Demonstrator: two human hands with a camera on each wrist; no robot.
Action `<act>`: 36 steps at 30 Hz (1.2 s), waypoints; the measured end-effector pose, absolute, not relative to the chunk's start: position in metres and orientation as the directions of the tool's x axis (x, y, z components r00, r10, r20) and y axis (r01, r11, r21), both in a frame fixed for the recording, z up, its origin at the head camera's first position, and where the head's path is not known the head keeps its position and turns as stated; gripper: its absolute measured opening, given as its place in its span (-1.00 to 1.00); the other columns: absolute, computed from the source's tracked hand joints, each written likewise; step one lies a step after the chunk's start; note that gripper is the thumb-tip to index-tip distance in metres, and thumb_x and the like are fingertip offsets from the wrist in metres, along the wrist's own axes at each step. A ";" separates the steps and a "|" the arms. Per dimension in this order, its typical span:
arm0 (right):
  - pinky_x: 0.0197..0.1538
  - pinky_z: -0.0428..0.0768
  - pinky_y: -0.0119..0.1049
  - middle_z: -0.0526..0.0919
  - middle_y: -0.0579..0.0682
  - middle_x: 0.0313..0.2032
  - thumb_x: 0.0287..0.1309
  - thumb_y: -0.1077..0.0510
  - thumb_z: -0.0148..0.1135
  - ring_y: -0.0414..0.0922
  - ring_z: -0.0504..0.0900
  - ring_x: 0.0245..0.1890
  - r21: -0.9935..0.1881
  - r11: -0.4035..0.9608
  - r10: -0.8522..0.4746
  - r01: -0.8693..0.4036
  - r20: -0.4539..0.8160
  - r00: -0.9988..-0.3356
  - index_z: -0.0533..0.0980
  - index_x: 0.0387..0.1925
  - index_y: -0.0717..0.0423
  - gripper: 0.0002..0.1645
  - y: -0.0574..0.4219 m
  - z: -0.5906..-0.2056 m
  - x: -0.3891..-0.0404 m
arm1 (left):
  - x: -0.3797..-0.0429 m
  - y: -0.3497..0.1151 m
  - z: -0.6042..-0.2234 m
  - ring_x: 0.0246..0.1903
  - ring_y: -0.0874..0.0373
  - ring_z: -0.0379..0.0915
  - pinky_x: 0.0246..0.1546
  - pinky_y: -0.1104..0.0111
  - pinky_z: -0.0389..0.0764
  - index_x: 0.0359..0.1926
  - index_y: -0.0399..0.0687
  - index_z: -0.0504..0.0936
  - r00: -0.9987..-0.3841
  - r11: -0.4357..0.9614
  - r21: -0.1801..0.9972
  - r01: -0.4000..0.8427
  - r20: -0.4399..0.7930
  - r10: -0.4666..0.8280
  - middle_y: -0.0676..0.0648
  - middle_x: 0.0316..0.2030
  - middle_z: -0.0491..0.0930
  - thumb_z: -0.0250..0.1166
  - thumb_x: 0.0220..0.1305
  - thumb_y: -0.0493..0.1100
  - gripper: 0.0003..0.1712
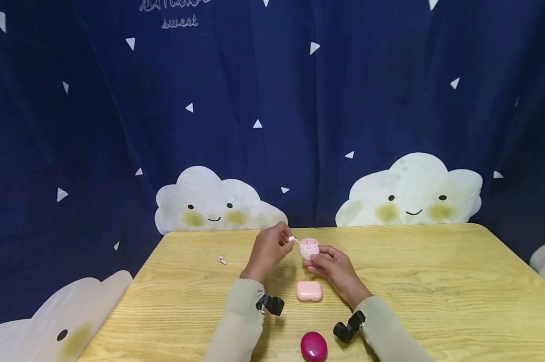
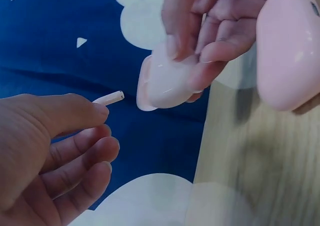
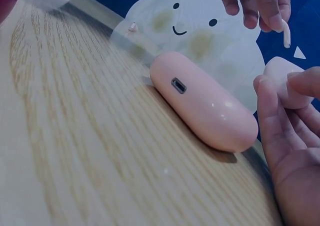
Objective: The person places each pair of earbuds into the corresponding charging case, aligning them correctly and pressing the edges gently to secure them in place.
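Observation:
My left hand (image 1: 268, 247) pinches a pale pink earbud (image 2: 110, 98) between thumb and index finger, its stem pointing toward the charging case. In my right hand (image 1: 337, 271) is a small pale pink earbud case (image 1: 309, 250), held up over the table between thumb and fingers with its lid raised. A short gap separates earbud and case in the left wrist view. A second earbud (image 1: 222, 260) lies on the table to the left of my left hand. Below the hands rests a closed, wider pink case (image 1: 309, 291), whose charging port shows in the right wrist view.
A round magenta case (image 1: 314, 346) lies near the front of the wooden table (image 1: 435, 281). Behind the table hangs a dark blue curtain (image 1: 290, 100) with white triangles and smiling clouds. Each wrist wears a black camera strap.

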State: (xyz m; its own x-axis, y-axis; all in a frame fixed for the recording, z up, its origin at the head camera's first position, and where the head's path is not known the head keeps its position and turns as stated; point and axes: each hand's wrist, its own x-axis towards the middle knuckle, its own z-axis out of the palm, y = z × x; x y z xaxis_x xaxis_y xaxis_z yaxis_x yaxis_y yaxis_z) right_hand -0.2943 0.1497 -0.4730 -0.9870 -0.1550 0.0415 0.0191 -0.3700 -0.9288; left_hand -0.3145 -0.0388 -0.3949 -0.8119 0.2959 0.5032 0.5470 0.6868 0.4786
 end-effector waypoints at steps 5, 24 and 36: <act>-0.09 0.55 -0.18 0.60 0.21 -0.22 0.08 0.25 0.20 0.09 0.60 -0.18 -0.929 -0.370 -0.167 0.026 0.039 -0.985 0.23 0.02 0.40 -0.48 0.149 -0.472 -0.293 | -0.315 -0.035 -0.399 -0.55 0.29 0.45 -0.50 0.52 0.42 -0.41 0.01 0.51 -0.793 0.698 0.439 0.565 0.521 0.314 0.13 -0.56 0.55 0.37 -0.03 -0.19 -0.82; -0.08 0.54 -0.14 0.58 0.21 -0.17 0.11 0.21 0.18 0.14 0.57 -0.12 -0.946 -0.324 -0.204 -0.004 0.074 -0.976 0.24 0.02 0.36 -0.49 0.149 -0.474 -0.293 | -0.313 -0.030 -0.403 -0.55 0.35 0.41 -0.51 0.51 0.42 -0.37 0.03 0.52 -0.810 0.704 0.436 0.561 0.466 0.358 0.14 -0.55 0.54 0.37 0.00 -0.12 -0.81; -0.08 0.54 -0.16 0.58 0.22 -0.15 0.11 0.22 0.18 0.11 0.58 -0.13 -0.948 -0.317 -0.196 0.001 0.065 -0.978 0.26 0.03 0.34 -0.50 0.148 -0.470 -0.294 | -0.313 -0.031 -0.399 -0.53 0.31 0.45 -0.48 0.51 0.43 -0.35 0.02 0.53 -0.808 0.688 0.444 0.574 0.445 0.386 0.13 -0.54 0.56 0.36 0.01 -0.14 -0.82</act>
